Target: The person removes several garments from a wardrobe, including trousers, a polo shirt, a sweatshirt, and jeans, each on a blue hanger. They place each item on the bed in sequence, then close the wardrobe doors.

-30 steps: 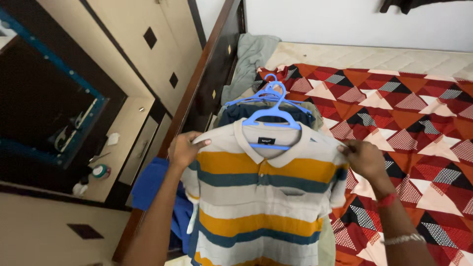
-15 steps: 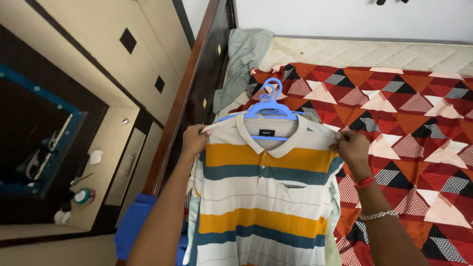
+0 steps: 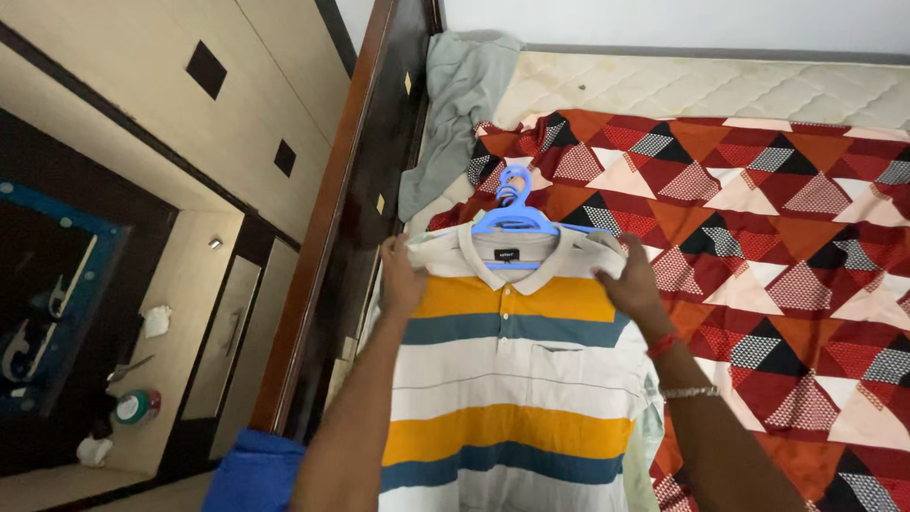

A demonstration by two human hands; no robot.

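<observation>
At far left a dark dresser alcove with a blue-framed mirror [image 3: 38,284] holds a green tape roll [image 3: 137,406] on its beige shelf. Beige wardrobe doors [image 3: 218,104] and the dark wooden bed frame [image 3: 355,190] follow, a grey cloth [image 3: 455,104] draped by it. The left hand [image 3: 400,280] grips 1 shoulder of the striped polo shirt [image 3: 512,379], hung on a blue hanger [image 3: 514,213]; the right hand [image 3: 633,284] grips the other. Both press it onto the red patterned bedspread [image 3: 787,218] over a cream mattress [image 3: 682,90]
</observation>
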